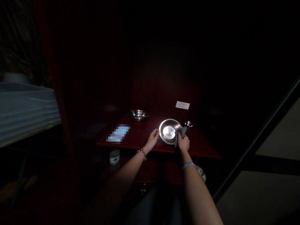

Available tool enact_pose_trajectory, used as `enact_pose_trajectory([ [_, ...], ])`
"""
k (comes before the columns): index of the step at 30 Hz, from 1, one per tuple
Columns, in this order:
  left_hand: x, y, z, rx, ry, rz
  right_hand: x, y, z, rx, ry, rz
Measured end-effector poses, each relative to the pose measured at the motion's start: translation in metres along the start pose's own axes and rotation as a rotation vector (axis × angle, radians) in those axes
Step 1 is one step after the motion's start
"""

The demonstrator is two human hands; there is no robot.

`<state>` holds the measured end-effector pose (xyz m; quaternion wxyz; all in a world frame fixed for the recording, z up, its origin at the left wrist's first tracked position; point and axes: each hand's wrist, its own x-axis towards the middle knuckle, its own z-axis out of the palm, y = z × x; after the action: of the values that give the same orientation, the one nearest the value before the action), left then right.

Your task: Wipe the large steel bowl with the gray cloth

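Observation:
A shiny steel bowl (169, 131) is tilted up toward me on a dark red wooden table (140, 139). My left hand (153, 138) grips its left rim, fingers curled. My right hand (183, 142) is closed on a dark grey cloth (181, 133) pressed against the bowl's right rim. A bead bracelet circles my left wrist and a light blue band my right.
A second steel bowl (138, 114) stands at the table's back left, a small steel dish (188, 124) at the back right. A blurred flat packet (118, 133) lies on the left. A wall socket (182, 105) is behind. A plastic bottle (114, 158) stands below the table.

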<state>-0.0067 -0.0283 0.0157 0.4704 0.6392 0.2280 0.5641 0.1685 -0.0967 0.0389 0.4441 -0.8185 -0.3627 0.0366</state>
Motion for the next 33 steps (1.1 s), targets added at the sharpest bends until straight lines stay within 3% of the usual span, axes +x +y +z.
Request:
enact_pose_trajectory([
  [22,0.006,-0.015,-0.002,0.055,0.095,0.103,-0.007,-0.009,0.001,0.036,0.148,-0.128],
  [33,0.002,-0.007,0.0,0.017,0.095,0.028,-0.007,-0.011,0.002,0.086,0.198,-0.082],
])
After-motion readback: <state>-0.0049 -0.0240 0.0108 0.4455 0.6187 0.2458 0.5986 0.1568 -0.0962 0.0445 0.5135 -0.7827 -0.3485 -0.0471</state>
